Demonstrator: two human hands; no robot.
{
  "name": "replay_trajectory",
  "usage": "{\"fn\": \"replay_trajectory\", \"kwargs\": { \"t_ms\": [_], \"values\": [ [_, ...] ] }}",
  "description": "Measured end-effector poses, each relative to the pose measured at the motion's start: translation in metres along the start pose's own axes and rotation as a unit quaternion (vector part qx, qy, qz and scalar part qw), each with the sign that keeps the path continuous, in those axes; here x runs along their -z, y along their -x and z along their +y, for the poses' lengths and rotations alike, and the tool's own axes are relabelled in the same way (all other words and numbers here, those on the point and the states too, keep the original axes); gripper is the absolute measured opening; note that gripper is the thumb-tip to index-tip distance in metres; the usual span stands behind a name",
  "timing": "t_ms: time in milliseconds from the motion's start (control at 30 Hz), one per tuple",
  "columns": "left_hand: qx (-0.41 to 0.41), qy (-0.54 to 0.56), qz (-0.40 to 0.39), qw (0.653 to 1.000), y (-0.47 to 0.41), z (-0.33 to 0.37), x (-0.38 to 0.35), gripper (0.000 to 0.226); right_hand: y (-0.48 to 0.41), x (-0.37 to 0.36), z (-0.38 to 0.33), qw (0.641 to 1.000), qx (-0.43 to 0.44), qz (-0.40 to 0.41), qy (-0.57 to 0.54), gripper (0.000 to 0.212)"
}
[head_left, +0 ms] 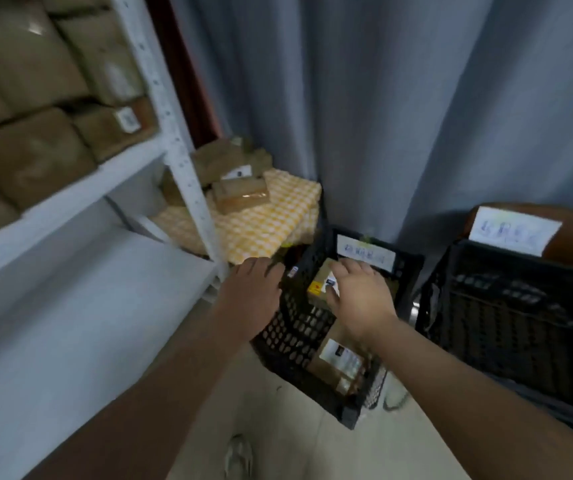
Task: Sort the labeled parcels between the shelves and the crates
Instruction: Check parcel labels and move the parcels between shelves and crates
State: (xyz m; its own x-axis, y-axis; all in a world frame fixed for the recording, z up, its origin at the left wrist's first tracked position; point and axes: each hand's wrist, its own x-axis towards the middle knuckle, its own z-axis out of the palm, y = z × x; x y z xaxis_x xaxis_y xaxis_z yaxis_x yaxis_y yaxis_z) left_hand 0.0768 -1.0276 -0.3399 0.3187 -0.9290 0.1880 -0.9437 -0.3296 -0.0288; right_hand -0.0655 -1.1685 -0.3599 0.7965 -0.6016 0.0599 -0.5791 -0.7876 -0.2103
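Mid-sort, by the look of it. Brown parcels are stacked on the shelves. A few more wait on the checked-cloth surface, beyond your left fingers.

The left crate holds two. The right crate, well off to the right of your right fingers, shows no parcel I can make out.

Right hand: fingers spread and fairly straight, laid on the yellow-stickered parcel. It lies flat in the left crate, label up. Its long axis seems to run wrist to fingertips, but it is mostly hidden.

The second parcel sits behind your wrist.

Left hand: fingers together at the crate's rim. Blur hides whether they hook it.
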Motion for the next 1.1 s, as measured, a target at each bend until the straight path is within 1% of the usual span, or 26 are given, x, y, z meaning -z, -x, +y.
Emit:
{"fn": "replay_trajectory", "kwargs": {
  "t_ms": [100, 200, 333, 433, 567, 667, 733, 867, 1000, 1100],
  "values": [
    [0.048, -0.012, 0.062, 0.997, 0.048, -0.007, 0.070, 0.040, 0.012, 0.043, -0.046, 0.994, 0.103, 0.045, -0.006, 0.047],
    [0.121, -0.043, 0.105, 0.986, 0.101, -0.018, 0.125, 0.041, 0.024, 0.077, -0.098, 0.977, 0.192, 0.086, -0.020, 0.046],
    [0.213, -0.079, 0.156, 0.961, 0.174, -0.038, 0.176, 0.041, 0.049, 0.113, -0.176, 0.945, 0.293, 0.135, -0.056, 0.043],
    [0.272, -0.108, 0.181, 0.939, 0.232, -0.050, 0.210, 0.040, 0.076, 0.133, -0.238, 0.914, 0.358, 0.167, -0.098, 0.036],
    [0.338, -0.154, 0.215, 0.903, 0.319, -0.062, 0.256, 0.036, 0.123, 0.149, -0.327, 0.876, 0.428, 0.166, -0.148, 0.037],
    [0.373, -0.187, 0.240, 0.876, 0.393, -0.068, 0.292, 0.033, 0.170, 0.155, -0.397, 0.844, 0.476, 0.162, -0.186, 0.039],
    [0.392, -0.216, 0.243, 0.861, 0.446, -0.071, 0.316, 0.034, 0.204, 0.159, -0.444, 0.822, 0.509, 0.151, -0.204, 0.041],
    [0.437, -0.259, 0.223, 0.832, 0.552, -0.076, 0.359, 0.034, 0.275, 0.164, -0.535, 0.782, 0.560, 0.144, -0.232, 0.043],
    [0.480, -0.288, 0.199, 0.804, 0.650, -0.081, 0.388, 0.037, 0.342, 0.165, -0.614, 0.751, 0.594, 0.127, -0.259, 0.047],
    [0.494, -0.305, 0.199, 0.789, 0.703, -0.092, 0.406, 0.041, 0.375, 0.170, -0.663, 0.734, 0.606, 0.130, -0.278, 0.050]
  ]
}}
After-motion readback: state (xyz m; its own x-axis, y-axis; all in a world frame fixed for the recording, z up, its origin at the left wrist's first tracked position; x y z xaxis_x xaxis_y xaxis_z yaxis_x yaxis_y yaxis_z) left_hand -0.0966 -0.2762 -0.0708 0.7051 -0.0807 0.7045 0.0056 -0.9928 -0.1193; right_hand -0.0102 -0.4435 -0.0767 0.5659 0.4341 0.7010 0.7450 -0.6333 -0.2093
